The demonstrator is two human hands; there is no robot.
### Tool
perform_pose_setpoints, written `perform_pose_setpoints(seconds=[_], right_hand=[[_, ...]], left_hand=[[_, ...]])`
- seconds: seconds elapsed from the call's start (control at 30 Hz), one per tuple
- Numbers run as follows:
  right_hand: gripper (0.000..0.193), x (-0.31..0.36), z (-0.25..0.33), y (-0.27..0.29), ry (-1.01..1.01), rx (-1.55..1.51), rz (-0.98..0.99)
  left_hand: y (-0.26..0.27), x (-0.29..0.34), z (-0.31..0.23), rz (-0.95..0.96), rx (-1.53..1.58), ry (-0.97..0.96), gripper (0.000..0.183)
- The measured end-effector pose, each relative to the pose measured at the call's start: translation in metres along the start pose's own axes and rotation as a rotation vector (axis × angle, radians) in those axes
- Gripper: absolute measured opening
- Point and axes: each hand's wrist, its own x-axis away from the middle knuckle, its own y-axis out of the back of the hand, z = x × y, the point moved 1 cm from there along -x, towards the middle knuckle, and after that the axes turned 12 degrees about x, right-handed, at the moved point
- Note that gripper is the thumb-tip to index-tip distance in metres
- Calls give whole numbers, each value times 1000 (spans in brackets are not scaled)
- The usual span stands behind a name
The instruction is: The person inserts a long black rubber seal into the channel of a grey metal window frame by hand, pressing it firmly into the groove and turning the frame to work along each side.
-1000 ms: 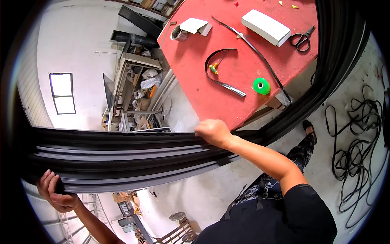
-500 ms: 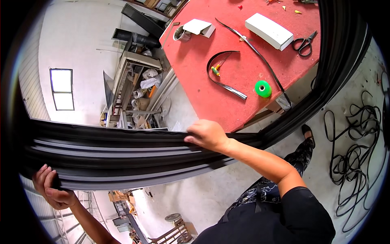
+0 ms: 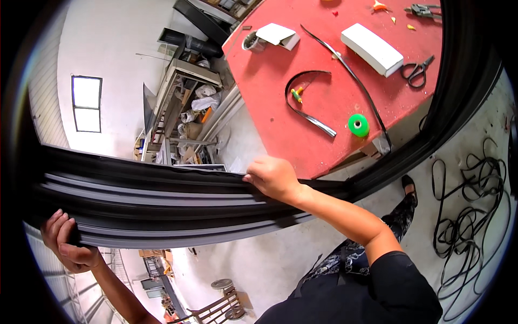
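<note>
A long black frame profile (image 3: pixel 162 213) with grey grooved bands runs across in front of me and turns a corner at the right. Near its left end my left hand (image 3: pixel 69 244) is closed around the lower edge. My right hand (image 3: pixel 271 177) is closed at the upper edge, thumb and fingertips pressed together; what lies between them is hidden. A thin, slightly wavy black line follows that edge up to the fingers.
Beyond the frame, a red table (image 3: pixel 259 102) carries a white box (image 3: pixel 372 48), scissors (image 3: pixel 417 72), pliers (image 3: pixel 423 11), a green spool (image 3: pixel 358 125) and black strips (image 3: pixel 356 83). Tangled black strip (image 3: pixel 469 216) lies on the floor at right. A cluttered shelf (image 3: pixel 186 102) stands far left.
My right fingers have drawn together at the frame's upper edge. The view has shifted, so the table and its things sit farther right. My left hand keeps its hold.
</note>
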Motion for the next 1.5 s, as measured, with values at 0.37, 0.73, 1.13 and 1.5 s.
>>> perform_pose_setpoints(seconds=[0.37,0.73,1.13,1.5], right_hand=[[22,-23,25,3,88,-2,-54],[17,-48,51,9,99,-63,-68],[16,-71,67,9,155,-111,-62],[26,-95,81,4,174,-157,-89]], left_hand=[[-3,-8,-12,-5,-20,-15,43],[-8,-18,-22,-18,19,6,36],[-5,-16,-17,-20,-6,-36,37],[-5,-15,-15,-29,28,-15,39]])
